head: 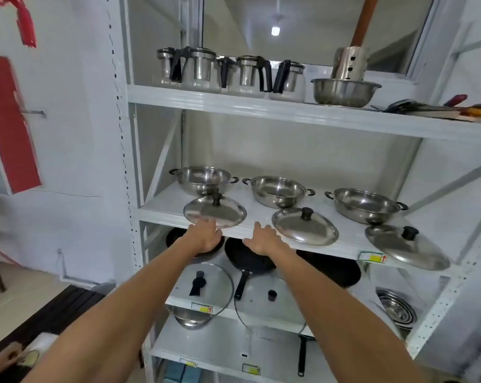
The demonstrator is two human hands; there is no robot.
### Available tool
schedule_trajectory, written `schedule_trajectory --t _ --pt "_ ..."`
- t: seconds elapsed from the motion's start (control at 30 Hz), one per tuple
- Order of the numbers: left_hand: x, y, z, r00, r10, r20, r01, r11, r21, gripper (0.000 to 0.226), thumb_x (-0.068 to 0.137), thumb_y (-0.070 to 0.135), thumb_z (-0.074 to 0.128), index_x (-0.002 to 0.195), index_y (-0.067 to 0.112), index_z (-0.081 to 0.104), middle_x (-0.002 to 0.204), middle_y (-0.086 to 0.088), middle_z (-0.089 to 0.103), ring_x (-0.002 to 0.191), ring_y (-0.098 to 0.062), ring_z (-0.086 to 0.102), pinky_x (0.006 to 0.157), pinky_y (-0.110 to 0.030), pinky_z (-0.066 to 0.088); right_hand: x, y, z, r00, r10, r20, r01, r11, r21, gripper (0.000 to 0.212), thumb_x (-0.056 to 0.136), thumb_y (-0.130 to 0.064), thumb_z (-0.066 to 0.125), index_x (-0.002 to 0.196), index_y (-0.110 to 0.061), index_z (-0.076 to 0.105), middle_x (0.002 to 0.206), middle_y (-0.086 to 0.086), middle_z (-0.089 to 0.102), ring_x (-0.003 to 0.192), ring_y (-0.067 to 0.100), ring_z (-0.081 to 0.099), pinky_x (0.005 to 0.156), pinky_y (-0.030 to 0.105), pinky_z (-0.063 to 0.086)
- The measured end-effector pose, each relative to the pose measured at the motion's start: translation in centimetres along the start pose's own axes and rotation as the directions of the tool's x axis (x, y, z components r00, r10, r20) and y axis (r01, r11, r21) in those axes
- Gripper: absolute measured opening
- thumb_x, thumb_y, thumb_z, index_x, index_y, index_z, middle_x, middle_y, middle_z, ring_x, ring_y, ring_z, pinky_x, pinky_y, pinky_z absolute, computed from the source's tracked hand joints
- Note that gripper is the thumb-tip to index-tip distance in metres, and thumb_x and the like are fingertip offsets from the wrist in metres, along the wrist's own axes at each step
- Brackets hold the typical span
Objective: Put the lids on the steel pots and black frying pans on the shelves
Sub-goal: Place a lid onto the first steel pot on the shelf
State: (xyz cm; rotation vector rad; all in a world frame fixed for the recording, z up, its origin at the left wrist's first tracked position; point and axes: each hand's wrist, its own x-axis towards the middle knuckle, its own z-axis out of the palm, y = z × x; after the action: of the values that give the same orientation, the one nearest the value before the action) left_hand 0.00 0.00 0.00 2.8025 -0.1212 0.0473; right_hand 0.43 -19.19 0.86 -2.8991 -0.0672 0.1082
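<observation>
**Reaching for the first steel lid on the middle shelf**

Reaching up with both arms, the person has the left hand point(206, 235) at the near rim of the leftmost steel lid point(215, 211), fingers under or against its edge; whether that grip is closed on the lid cannot be told. The right hand point(262, 238) rests just right of that lid on the front edge of the middle shelf point(261, 217), fingers spread and holding nothing.

Behind the leftmost lid stands an uncovered steel pot point(203, 179). To its right sit a second pot point(278, 190) and a third pot point(366, 204), each with its own lid, the middle lid point(305, 226) and the right lid point(407, 247), lying in front of it near the shelf edge.

Below the middle shelf, black frying pans point(250, 258) lie uncovered, with two glass lids point(203, 288) propped in front of them.
</observation>
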Motion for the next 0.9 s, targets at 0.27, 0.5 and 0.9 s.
schedule_trajectory --t 0.27,0.5,0.9 --pt "13.8 -11.5 -3.7 0.99 -0.07 -0.123 0.073 0.997 0.018 0.058 0.101 0.034 0.037 0.151 0.006 0.027 0.157 -0.018 0.031 0.145 -0.034 0.029 0.114 -0.052 0.028 15.5 -10.5 2.5 0.987 -0.051 -0.154 0.058 0.997 0.042 0.066 0.096 -0.051 0.046 0.145 -0.008 0.036 0.14 0.023 0.047 0.128 0.039 0.048 0.105 0.046 0.042" --pt "23.2 -16.3 -5.5 0.963 -0.235 -0.134 0.182 0.929 -0.322 0.052 0.106 0.03 0.033 0.134 -0.011 0.045 0.139 -0.031 0.052 0.128 -0.044 0.05 0.105 -0.045 0.039 23.1 -13.0 2.2 0.969 -0.085 -0.231 0.075 0.996 -0.053 0.048 0.099 -0.045 0.04 0.131 -0.01 0.044 0.116 0.017 0.061 0.104 0.035 0.062 0.08 0.041 0.048" --pt "29.0 -15.3 -5.5 0.926 -0.376 0.031 0.281 0.631 -0.723 0.043 0.092 0.027 0.05 0.121 -0.004 0.057 0.116 -0.021 0.064 0.1 -0.036 0.064 0.09 -0.047 0.058 23.9 -10.5 -3.8 0.99 -0.117 -0.074 0.104 0.982 -0.155 0.033 0.085 -0.044 0.059 0.088 -0.012 0.064 0.078 0.003 0.058 0.079 0.025 0.063 0.06 0.031 0.044"
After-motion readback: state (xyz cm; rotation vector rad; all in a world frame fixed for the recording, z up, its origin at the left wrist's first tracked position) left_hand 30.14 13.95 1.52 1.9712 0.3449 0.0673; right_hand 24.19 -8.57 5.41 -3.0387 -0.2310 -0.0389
